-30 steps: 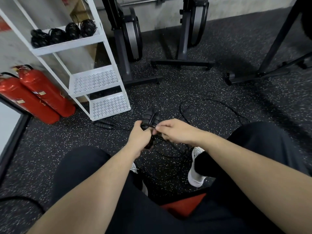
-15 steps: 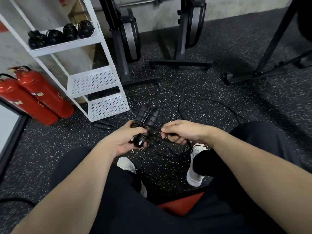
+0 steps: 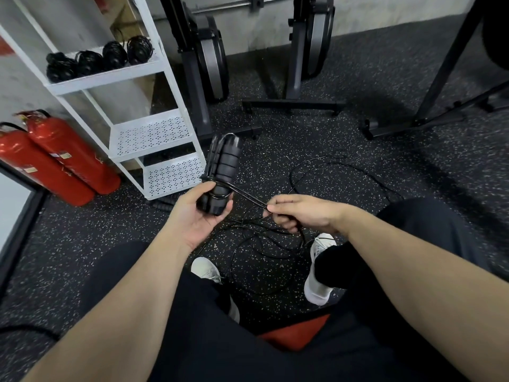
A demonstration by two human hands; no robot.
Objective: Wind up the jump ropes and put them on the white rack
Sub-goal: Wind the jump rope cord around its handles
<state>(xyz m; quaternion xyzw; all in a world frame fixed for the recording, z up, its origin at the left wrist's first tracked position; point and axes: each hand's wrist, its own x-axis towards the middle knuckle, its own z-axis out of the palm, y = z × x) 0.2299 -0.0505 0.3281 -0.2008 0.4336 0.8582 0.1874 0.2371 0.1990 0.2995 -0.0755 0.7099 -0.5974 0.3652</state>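
Note:
My left hand (image 3: pixel 198 213) grips the two black jump rope handles (image 3: pixel 223 166) held side by side, pointing up and away from me. A few turns of thin black cord wrap their lower part. My right hand (image 3: pixel 300 213) pinches the doubled cord (image 3: pixel 248 195) running taut from the handles. The loose cord (image 3: pixel 338 172) trails in loops over the floor past my feet. The white rack (image 3: pixel 154 133) stands at the left, with several wound ropes (image 3: pixel 102 57) on its upper shelf. Another rope's handles (image 3: pixel 164 204) lie on the floor by the rack's foot.
Two red fire extinguishers (image 3: pixel 55 158) lean left of the rack. Black machine stands (image 3: pixel 294 102) and a frame leg (image 3: pixel 429 117) stand behind on the speckled floor. I sit on something red (image 3: pixel 297 334), white shoes (image 3: pixel 316 288) in front. A dark panel (image 3: pixel 16 230) borders the far left.
My left hand turned palm up and lifted the handles so they point up. My right hand drew the cord out to the right, pulling it taut.

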